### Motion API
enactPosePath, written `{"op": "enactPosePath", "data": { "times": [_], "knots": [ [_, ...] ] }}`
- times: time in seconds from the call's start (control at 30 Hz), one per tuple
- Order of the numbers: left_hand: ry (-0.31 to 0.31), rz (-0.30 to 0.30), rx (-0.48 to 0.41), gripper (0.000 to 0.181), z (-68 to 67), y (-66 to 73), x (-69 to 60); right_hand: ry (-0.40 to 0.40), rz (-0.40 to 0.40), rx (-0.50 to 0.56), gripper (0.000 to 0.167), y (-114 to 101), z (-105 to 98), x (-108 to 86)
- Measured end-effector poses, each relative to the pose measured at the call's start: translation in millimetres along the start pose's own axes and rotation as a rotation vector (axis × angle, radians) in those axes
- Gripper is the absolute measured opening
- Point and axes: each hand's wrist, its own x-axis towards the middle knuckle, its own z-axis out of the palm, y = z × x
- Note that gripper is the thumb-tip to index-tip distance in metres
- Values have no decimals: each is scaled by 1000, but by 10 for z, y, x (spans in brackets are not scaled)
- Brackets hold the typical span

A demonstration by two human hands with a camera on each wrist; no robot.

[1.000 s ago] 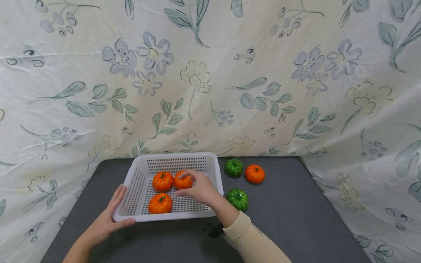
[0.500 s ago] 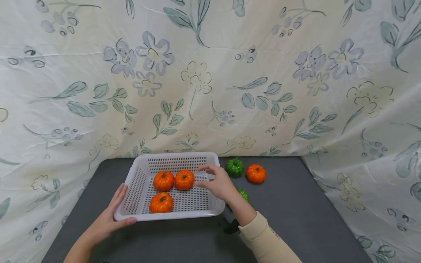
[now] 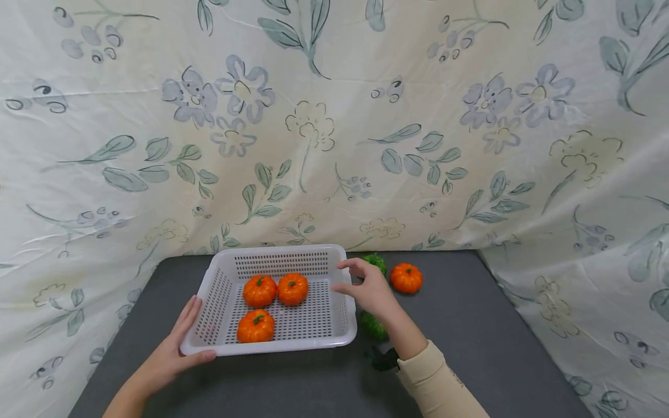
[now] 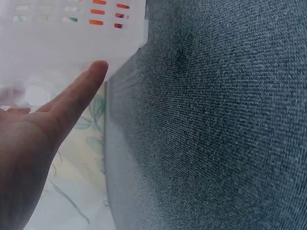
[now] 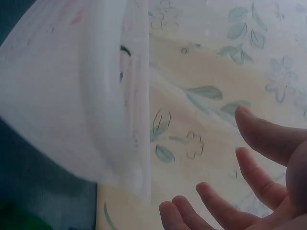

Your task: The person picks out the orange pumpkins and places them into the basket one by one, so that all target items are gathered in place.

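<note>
In the head view, a white perforated plastic basket (image 3: 284,347) holds several small items: two orange pumpkins (image 3: 259,291) (image 3: 292,288) side by side and another orange pumpkin (image 3: 255,326) near the front. My left hand (image 3: 169,352) rests on the basket's front left corner, fingers straight along its side, thumb at the front rim; the left wrist view shows the extended fingers (image 4: 79,98) against the wall. My right hand (image 3: 373,288), with nothing in it, hovers over the right rim, thumb and fingers apart. It partly hides two green pumpkins (image 3: 375,261) (image 3: 373,326) beyond the basket.
Another orange pumpkin (image 3: 406,278) lies on the dark grey table (image 3: 460,342), right of the green ones. A flower-printed cloth (image 3: 334,145) hangs behind the table and along its right side. Something black (image 3: 384,359) sits under the right wrist.
My right hand has moved right, from the pumpkin at the basket's middle to above the right rim. That pumpkin stays in the basket. My left hand keeps its place.
</note>
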Motion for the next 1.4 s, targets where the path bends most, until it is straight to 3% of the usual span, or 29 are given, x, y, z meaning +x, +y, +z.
{"op": "enactPosePath", "data": {
  "times": [0.43, 1.13, 1.4],
  "knots": [
    [8, 0, -2, 112, 31, -25, -16, 55, 14, 52, 43, 248, -326, 34],
    [10, 5, 24, 111, 40, -47, -5, 162, 48, 6, 55, 587, -781, 89],
    [19, 33, 47, 110, 49, -45, -21, 187, 85, -12, 60, 732, -906, 131]
  ]
}}
